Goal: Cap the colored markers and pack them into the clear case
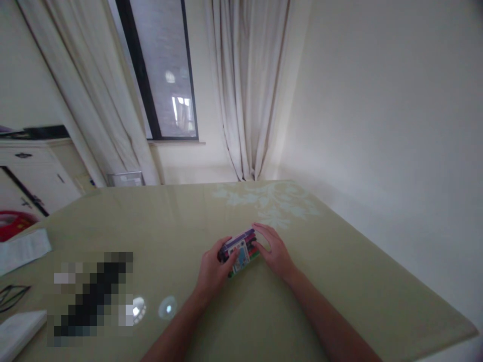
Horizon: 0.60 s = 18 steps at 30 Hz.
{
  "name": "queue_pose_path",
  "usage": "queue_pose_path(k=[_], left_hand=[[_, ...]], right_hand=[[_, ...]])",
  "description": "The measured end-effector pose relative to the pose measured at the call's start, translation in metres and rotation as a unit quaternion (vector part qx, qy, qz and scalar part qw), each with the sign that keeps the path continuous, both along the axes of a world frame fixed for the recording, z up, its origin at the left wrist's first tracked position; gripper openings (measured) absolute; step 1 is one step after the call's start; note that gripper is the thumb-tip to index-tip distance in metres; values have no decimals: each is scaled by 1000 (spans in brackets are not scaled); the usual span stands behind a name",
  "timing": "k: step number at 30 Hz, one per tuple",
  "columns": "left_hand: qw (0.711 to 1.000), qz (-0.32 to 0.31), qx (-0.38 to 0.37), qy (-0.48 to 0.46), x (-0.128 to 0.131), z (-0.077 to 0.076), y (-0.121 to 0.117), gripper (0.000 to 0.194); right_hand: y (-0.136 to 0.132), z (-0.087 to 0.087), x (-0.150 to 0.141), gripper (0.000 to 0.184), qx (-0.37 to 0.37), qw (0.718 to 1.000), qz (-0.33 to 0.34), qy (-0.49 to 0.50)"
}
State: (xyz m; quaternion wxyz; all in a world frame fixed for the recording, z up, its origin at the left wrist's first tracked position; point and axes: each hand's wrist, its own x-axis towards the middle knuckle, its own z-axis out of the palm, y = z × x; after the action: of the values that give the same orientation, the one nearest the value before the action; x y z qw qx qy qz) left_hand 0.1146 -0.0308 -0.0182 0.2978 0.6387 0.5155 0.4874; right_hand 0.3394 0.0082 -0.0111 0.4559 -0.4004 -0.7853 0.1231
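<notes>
A small pack of coloured markers (243, 254) is held slightly tilted above or on the table, its right end higher. Purple, pink, dark and green barrels show around a printed white and blue label. My left hand (214, 269) grips the left end, thumb across the front and fingers behind. At the right end, my right hand (277, 254) has its thumb and fingertips around the edge of the pack. Whether the underside rests on the tabletop, I cannot tell.
The pale green glossy table (169, 221) meets a white wall on the right. To the left are a folded light cloth (24, 250), thin dark-framed glasses (13, 296), a white flat object (20, 332) and a blurred-out dark item (94, 296). Behind stand curtains and a cabinet (33, 171).
</notes>
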Motion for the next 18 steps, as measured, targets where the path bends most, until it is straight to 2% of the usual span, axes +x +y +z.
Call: queue_pose_path(k=[2,4,7,9,11,15,18], left_hand=[[999,30,-26,-29,4,-1,-1,50],[997,50,-30,-42,8,-3,-3,52],[998,46,39,7,12,-6,-7,47],[994,18,96,52,15,-7,-10,44],[986,-23,132,94,17,-8,-14,45],[954,-106,201,193,18,-8,-18,59],[931,-151,226,243,17,-6,-20,66]], right_hand=[[0,-4,-3,51,-49,998,-39,30],[1,-7,-6,49,-120,990,-52,61],[2,-6,-7,47,-249,959,-15,135],[2,-2,-7,51,-313,930,18,193],[0,2,-7,53,-348,908,43,231],[-6,4,-12,45,-381,885,73,257],[-6,0,-16,40,-399,872,78,272]])
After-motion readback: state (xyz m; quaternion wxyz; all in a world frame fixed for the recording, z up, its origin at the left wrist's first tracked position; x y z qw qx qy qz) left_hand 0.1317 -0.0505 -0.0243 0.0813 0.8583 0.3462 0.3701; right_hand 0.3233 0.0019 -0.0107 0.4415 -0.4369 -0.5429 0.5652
